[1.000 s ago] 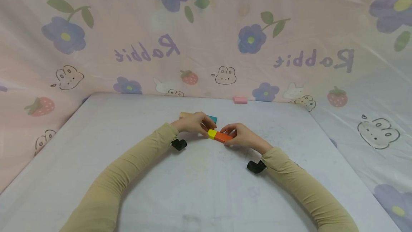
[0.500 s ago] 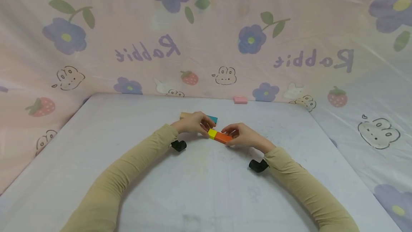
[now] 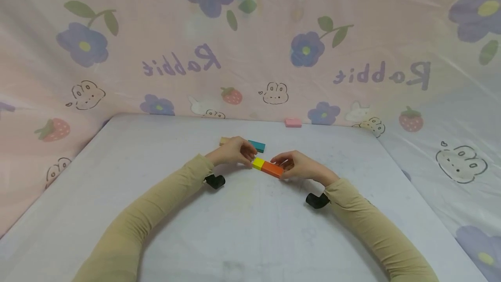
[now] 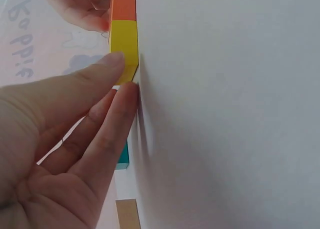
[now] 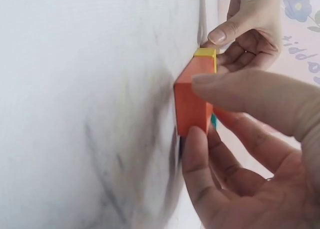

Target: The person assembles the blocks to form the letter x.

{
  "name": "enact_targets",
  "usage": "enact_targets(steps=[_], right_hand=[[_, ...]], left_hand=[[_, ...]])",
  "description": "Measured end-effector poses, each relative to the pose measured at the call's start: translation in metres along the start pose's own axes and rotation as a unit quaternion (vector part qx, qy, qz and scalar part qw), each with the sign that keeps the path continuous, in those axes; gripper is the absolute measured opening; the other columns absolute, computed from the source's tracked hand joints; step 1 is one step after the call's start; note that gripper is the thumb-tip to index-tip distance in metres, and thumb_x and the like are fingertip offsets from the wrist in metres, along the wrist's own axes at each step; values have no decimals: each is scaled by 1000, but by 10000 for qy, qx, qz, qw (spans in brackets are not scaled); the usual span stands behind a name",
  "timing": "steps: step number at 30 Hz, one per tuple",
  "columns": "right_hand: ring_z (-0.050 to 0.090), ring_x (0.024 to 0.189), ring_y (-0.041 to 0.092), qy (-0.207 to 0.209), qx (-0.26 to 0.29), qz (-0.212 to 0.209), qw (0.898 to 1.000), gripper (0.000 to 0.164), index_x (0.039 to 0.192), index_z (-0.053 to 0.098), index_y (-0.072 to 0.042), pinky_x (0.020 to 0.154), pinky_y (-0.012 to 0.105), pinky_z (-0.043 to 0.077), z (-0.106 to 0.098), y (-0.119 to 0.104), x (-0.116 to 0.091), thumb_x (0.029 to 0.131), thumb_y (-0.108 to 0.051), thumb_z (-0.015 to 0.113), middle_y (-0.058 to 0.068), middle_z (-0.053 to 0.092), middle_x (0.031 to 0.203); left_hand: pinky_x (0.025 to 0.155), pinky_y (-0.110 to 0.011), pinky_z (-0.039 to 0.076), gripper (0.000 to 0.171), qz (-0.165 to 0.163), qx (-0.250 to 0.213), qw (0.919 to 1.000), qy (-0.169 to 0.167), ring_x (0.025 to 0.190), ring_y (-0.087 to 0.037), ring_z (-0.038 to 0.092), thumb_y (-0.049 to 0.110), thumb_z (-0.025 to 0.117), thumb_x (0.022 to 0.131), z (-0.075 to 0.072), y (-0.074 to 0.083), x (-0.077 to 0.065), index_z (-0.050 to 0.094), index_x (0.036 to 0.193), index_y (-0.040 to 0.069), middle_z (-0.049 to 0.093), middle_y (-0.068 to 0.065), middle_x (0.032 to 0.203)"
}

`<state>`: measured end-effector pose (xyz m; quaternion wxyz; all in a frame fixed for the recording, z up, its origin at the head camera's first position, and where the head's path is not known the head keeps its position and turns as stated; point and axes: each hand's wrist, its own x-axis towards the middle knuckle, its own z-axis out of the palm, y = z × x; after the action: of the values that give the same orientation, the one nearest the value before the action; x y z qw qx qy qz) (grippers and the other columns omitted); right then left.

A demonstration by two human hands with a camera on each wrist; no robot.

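In the head view, a yellow block (image 3: 258,163) and an orange block (image 3: 272,169) lie end to end in one line on the white table. My left hand (image 3: 233,150) is at the yellow block's left end, thumb tip against or just over its edge. In the left wrist view its fingertips (image 4: 131,89) sit just past that end, with no plain grip. My right hand (image 3: 304,166) is at the orange block's right end. The right wrist view shows its thumb at an upper corner and a fingertip (image 5: 194,139) at the lower edge, fingers loosely bent.
A teal block (image 3: 256,146) lies behind the left hand, and a light wooden block (image 3: 224,141) is partly hidden by that hand. Farther back, a pink block (image 3: 293,122) lies near the patterned curtain (image 3: 250,55). Black camera mounts (image 3: 317,200) hang at both wrists.
My right hand has slid a little right, uncovering more of the orange block. My left hand has drawn slightly left from the yellow block, and more of the teal block shows.
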<state>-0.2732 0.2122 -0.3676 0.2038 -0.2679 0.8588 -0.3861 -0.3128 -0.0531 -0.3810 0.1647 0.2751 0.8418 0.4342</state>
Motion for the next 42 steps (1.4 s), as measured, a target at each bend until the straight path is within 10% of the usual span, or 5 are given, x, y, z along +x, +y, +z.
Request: enact_targets(steps=[42], right_hand=[[59,103,26,-18,289,-147,9995,53,131,55,0,85,32,50,3,6,-4,83,-9,75,14,60,117]], left_hand=[[79,-27,54,30,77,-141,9996,-249,93,-17,65,0,73,82,-2,3,1,68,112,1,68,-6,103]])
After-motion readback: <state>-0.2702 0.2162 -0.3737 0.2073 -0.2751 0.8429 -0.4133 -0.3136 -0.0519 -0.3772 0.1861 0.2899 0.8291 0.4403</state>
